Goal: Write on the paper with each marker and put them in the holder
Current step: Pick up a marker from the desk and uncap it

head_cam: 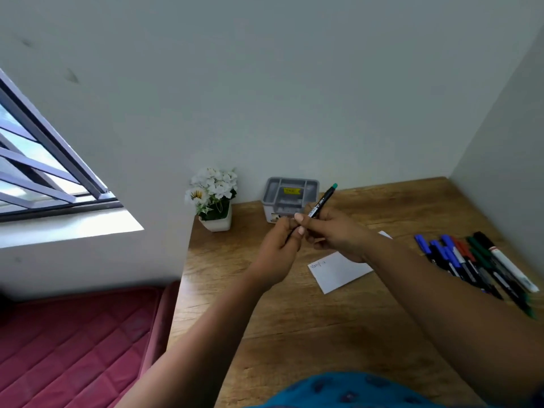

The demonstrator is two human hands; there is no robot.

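Both hands meet above the wooden desk (294, 319), in front of the grey holder (290, 195) by the back wall. My right hand (335, 234) grips a black marker with a green end (322, 201), its green end pointing up and to the right. My left hand (282, 245) pinches the marker's lower end, where a cap may be; that end is hidden by fingers. The white paper (338, 270) lies on the desk under my right wrist, with a little writing at its left corner. Several blue, red, green and black markers (471, 260) lie in a row at the right.
A white pot of white flowers (215, 198) stands left of the holder against the wall. The desk's left edge drops to a red mattress (73, 343). A barred window (38, 160) is at the left, and a side wall (500, 172) bounds the desk on the right.
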